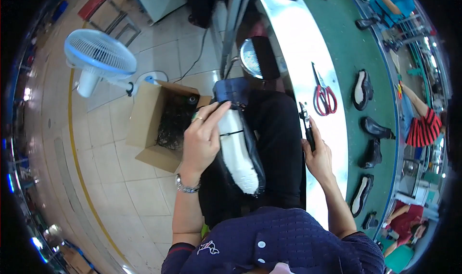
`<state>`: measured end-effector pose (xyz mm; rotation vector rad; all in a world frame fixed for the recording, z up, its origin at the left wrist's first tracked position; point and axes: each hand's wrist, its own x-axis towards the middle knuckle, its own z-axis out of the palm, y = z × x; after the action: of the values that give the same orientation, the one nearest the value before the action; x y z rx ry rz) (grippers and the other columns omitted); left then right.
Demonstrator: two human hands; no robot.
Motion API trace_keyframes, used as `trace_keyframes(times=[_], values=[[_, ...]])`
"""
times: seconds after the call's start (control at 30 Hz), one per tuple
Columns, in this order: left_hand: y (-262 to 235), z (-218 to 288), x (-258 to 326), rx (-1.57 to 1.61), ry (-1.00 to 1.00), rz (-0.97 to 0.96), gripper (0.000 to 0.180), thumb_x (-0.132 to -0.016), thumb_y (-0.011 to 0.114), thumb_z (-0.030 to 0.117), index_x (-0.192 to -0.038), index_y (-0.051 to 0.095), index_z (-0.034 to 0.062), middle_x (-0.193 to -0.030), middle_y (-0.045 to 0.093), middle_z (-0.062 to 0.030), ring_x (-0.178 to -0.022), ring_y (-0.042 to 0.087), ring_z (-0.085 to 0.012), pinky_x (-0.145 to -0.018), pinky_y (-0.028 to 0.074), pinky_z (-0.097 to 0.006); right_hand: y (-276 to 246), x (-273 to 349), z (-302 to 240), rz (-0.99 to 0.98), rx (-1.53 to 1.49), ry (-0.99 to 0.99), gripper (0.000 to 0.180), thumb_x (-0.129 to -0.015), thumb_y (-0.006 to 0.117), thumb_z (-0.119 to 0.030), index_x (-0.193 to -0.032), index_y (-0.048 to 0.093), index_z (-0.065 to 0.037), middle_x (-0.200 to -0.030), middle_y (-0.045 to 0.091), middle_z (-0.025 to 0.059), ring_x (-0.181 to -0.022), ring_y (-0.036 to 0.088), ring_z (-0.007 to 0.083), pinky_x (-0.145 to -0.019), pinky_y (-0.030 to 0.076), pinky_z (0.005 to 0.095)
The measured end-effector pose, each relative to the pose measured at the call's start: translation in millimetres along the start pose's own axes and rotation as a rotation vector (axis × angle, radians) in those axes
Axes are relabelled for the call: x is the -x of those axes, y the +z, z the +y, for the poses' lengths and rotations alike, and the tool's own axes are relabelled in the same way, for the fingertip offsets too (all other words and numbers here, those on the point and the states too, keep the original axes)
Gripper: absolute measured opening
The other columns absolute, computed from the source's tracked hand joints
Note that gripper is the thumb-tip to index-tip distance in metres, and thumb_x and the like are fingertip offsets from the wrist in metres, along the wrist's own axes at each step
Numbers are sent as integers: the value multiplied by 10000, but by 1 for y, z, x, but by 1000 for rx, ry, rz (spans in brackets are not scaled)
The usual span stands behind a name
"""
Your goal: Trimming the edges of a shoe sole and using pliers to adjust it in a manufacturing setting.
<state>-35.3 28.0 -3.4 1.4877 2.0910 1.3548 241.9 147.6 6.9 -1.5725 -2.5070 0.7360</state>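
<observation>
From the head camera we see our left hand (202, 139) wrapped around a black shoe with a white sole (239, 153), holding it sole-up on our lap, just beside an open brown cardboard box (147, 125) on the floor. Our right hand (317, 156) is closed around a small black-handled cutting tool (306, 125) at the edge of the shiny metal table (298, 48). Red-handled scissors (324, 93) lie near it, and more black shoes (373, 128) sit on the green belt (351, 43).

Brightly lit from overhead; glared off the metal bench edge (308, 57); bent hard at the black fisheye rim; softly blurred there.
</observation>
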Motion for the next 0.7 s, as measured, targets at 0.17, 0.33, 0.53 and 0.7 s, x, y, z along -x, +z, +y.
trace_keyframes(times=[0.17,0.33,0.53,0.7], values=[[-3,1,-2,37,-69,-45,459,-833,509,-101,-1208,669,111,-1156,649,-155,-942,657,-265,-812,513,-322,15,34,79,62,219,126,568,-895,669,-242,-1426,467,-240,-959,583,173,-906,599,326,-823,487,433],[1,-7,6,89,-174,49,396,-924,535,-5,-1319,561,10,-1258,629,-146,-1001,642,-161,-864,485,-258,17,-18,97,404,149,62,298,-882,652,-139,-1177,664,-94,-1198,564,184,-1153,525,340,-975,422,435],[13,8,39,544,-377,142,643,-948,625,149,-1491,309,12,-1413,489,-164,-1099,559,-143,-971,435,-288,12,-119,136,393,64,83,417,-848,688,-176,-1207,602,18,-1128,615,216,-1010,600,373,-904,466,451],[21,27,58,355,-485,144,526,-972,590,177,-1452,418,49,-1319,588,-118,-1134,560,-136,-966,430,-270,-15,-120,114,-25,-404,287,309,-868,652,-181,-1071,635,51,-782,645,97,-700,612,178,-654,471,300]])
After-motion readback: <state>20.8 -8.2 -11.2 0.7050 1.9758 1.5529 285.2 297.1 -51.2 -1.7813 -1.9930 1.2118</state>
